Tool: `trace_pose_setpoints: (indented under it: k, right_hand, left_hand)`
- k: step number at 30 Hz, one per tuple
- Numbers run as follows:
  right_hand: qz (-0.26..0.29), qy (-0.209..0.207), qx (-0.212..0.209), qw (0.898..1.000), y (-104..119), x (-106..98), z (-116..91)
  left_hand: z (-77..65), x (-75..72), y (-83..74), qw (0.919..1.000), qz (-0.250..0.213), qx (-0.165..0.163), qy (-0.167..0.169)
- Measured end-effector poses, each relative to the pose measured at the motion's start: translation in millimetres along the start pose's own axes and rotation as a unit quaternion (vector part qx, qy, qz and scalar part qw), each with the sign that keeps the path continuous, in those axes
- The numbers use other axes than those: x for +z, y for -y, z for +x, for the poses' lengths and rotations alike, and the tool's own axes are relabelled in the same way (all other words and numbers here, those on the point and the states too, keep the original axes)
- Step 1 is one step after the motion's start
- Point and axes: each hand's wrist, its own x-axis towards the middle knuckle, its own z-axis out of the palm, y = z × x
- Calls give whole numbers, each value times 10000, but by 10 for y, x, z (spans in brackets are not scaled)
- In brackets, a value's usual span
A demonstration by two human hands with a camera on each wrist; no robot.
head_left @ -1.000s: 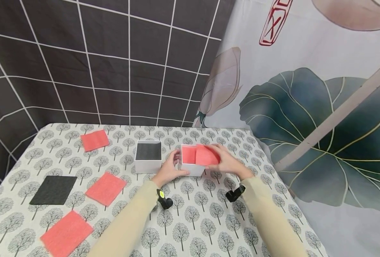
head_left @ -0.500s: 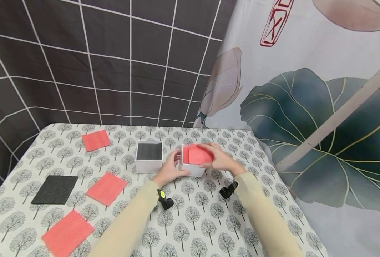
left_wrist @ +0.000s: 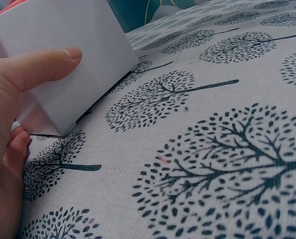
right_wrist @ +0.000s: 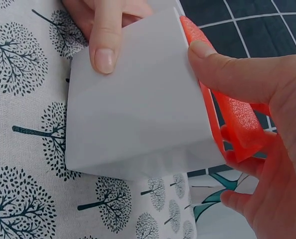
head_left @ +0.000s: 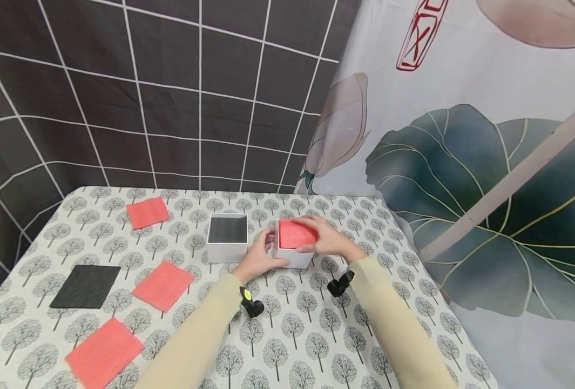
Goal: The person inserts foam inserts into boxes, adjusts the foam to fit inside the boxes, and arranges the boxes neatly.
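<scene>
A small white box (head_left: 294,259) with red lining sits on the tree-print cloth, right of the head view's middle. My left hand (head_left: 258,260) holds its left side, thumb flat against the front wall. With my right hand (head_left: 330,240) I pinch a red felt square (head_left: 297,234) at the box's opening, thumb near the front rim and fingers along the far side. In the right wrist view the red felt (right_wrist: 237,117) is bent and stands partly above the rim. The left wrist view shows the thumb on the box wall (left_wrist: 88,37).
Left of my left hand stands another white box (head_left: 227,253) with black felt (head_left: 228,229) in it. Farther left lie a back red square (head_left: 148,213), a middle red square (head_left: 164,284), a front red square (head_left: 105,354) and a black square (head_left: 85,286).
My right hand has moved left, carrying the red felt from over the box's right edge to cover most of the opening. The left hand keeps its hold on the box.
</scene>
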Motion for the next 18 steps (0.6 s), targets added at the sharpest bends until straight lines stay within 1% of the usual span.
trace_pose_setpoints:
  k: [9, 14, 18]
  right_hand:
    - [75, 206, -195, 9996, 46, 5, 5]
    - [-83, 334, -33, 9994, 56, 32, -1]
    - [-125, 311, 142, 9993, 37, 64, 20]
  left_hand:
    - [-9, 1, -37, 10000, 90, -25, 28]
    - [-9, -6, -44, 9999, 142, 16, 12]
    - [-16, -2, -48, 9999, 140, 8, -13]
